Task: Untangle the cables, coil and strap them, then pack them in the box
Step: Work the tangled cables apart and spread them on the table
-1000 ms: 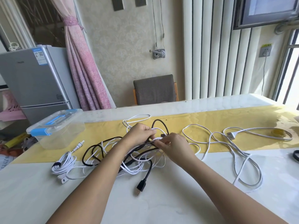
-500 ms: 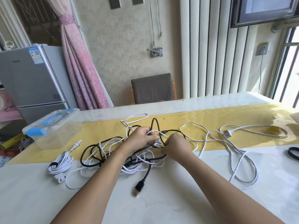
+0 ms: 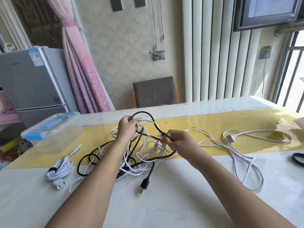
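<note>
A tangle of white cables (image 3: 144, 162) and one black USB cable (image 3: 85, 158) lies mid-table. My left hand (image 3: 127, 127) grips a lifted bunch of white strands and a black loop. My right hand (image 3: 175, 139) pinches the black cable where it crosses the white ones. The black USB plug (image 3: 144, 185) lies on the table in front. A coiled, strapped white cable (image 3: 59, 168) sits at the left. A clear plastic box with a blue-latched lid (image 3: 52, 134), closed, stands at the far left.
A loose white cable (image 3: 246, 162) with a plug (image 3: 230, 138) trails to the right over the yellow runner (image 3: 213, 125). A black strap (image 3: 297, 159) lies at the right edge. A chair (image 3: 154, 92) stands behind the table, a fridge (image 3: 31, 83) at left.
Both hands have lifted the cables off the table and drawn apart: the left has risen up and away with the white strands, the right has pulled the black cable rightward.
</note>
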The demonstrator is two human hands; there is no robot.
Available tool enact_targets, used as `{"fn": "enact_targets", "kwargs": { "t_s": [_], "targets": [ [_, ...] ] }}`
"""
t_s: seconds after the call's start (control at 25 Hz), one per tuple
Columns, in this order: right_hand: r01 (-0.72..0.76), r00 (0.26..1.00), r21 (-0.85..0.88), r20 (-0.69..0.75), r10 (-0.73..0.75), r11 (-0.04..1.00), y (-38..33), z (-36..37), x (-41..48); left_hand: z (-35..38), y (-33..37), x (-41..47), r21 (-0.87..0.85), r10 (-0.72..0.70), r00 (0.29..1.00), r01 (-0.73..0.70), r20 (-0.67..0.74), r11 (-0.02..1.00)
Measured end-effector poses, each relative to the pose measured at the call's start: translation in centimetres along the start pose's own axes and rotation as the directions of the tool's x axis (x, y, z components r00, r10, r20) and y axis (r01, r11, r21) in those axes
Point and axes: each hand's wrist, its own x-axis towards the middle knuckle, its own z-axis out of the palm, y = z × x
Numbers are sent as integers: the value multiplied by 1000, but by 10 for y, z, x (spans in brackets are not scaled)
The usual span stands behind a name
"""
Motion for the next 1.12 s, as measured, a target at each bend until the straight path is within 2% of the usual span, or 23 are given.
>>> {"fn": "enact_targets", "kwargs": {
  "t_s": [0.08,0.16,0.2,0.24,0.28,0.32,0.36,0.44,0.48,0.52,0.56,0.64,0.68,0.72,0.76,0.84,0.92,0.96,1.04,1.12],
  "targets": [
    [-17,998,51,-57,20,999,2,-1,3,-5,5,14,-61,4,999,-7,-50,998],
    [-52,987,194,-138,80,980,4,-4,9,-11,8,28,-52,-46,997,43,-56,998],
    [-68,977,270,-177,119,961,6,-7,12,-15,9,35,110,-57,997,62,-52,992],
    [-78,965,315,-216,151,946,9,-11,15,-20,11,40,408,-65,998,66,-16,910],
    [-80,952,303,-259,163,949,12,-14,16,-25,15,40,675,-109,993,58,34,736],
    [-80,939,215,-312,146,973,17,-18,17,-27,19,39,825,-193,978,43,80,564],
    [-79,924,44,-372,90,996,20,-22,17,-29,23,36,876,-300,946,42,120,481],
    [-48,914,-338,-394,-95,940,21,-22,16,-30,30,31,876,-426,885,44,189,481],
    [1,921,-434,-350,-169,901,19,-18,17,-30,35,26,883,-433,878,28,202,469],
    [55,933,-462,-292,-210,885,17,-13,16,-29,40,20,902,-409,889,-10,206,432],
    [96,946,-469,-232,-228,878,16,-6,16,-27,45,14,933,-349,915,-73,203,351],
    [108,967,-528,-142,-213,842,17,8,17,-22,50,-1,970,-114,973,-180,200,166],
    [85,975,-579,-118,-186,811,19,13,18,-17,49,-8,952,29,968,-249,248,180],
    [55,982,-627,-108,-156,777,22,16,20,-12,43,-15,896,131,933,-358,334,262],
    [33,982,-645,-121,-144,764,23,18,21,-7,37,-24,804,175,880,-475,442,358],
    [-12,973,-574,-195,-123,819,23,14,22,0,19,-43,655,116,782,-585,613,479],
    [-67,961,-393,-273,-47,917,19,7,20,1,1,-56,658,32,750,-600,661,454],
    [-69,957,-274,-289,-13,959,15,3,18,-2,-9,-55,666,46,756,-603,653,439],
    [35,953,25,-301,-26,999,4,-4,15,-7,-21,-48,679,130,791,-586,598,443],
    [163,954,246,-287,-89,956,-7,-14,10,-12,-26,-37,757,209,838,-546,504,360]
  ]
}}
